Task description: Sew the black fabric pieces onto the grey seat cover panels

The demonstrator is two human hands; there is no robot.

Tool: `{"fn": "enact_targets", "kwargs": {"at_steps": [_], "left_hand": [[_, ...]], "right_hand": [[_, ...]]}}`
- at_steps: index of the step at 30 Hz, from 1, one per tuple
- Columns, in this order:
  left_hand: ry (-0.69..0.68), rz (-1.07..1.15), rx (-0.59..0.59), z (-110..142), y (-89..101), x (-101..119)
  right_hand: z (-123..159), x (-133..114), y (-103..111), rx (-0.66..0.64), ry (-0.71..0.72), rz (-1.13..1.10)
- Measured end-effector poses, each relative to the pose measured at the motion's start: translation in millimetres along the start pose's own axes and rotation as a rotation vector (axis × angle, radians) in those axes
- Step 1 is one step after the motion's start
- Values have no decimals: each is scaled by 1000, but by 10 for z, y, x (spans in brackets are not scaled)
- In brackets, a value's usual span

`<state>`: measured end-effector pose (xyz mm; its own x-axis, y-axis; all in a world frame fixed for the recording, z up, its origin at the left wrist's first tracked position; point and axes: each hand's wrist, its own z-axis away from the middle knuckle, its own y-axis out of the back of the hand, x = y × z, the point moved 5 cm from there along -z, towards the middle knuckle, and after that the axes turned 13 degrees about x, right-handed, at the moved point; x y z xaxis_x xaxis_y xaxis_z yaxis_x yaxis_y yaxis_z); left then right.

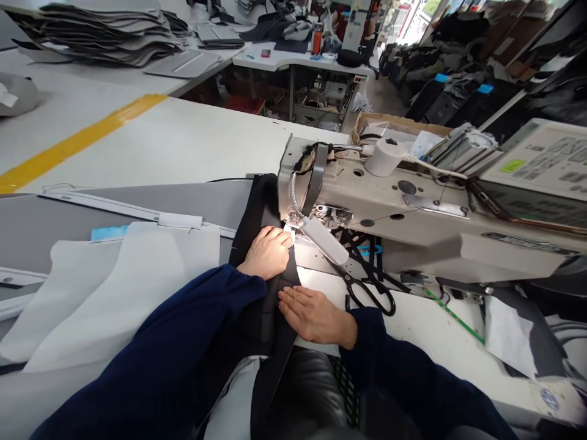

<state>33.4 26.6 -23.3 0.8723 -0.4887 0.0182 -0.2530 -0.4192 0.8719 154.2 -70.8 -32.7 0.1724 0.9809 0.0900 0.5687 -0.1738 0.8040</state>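
Note:
A long strip of black fabric (257,208) runs from my lap up under the needle area of a beige sewing machine (413,201). My left hand (267,252) lies on the black fabric just in front of the presser foot, fingers pressed together and curled over the cloth edge. My right hand (316,315) rests flat on the fabric and the machine bed nearer to me, fingers stretched out toward the left. Both arms wear dark blue sleeves.
Black scissors (369,290) lie on the bed right of my right hand. White fabric pieces (119,287) and grey panels (174,198) cover the table at left. A stack of grey sheets (105,33) sits far back. The machine's control panel (541,162) is at right.

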Motion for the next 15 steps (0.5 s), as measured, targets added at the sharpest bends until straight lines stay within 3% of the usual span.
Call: {"fn": "enact_targets", "kwargs": {"at_steps": [8, 15], "left_hand": [[29, -32, -18, -5, 20, 16], [63, -17, -50, -11, -31, -4]], "right_hand": [[52, 39, -41, -54, 15, -56], [8, 65, -18, -285, -9, -109]]}}
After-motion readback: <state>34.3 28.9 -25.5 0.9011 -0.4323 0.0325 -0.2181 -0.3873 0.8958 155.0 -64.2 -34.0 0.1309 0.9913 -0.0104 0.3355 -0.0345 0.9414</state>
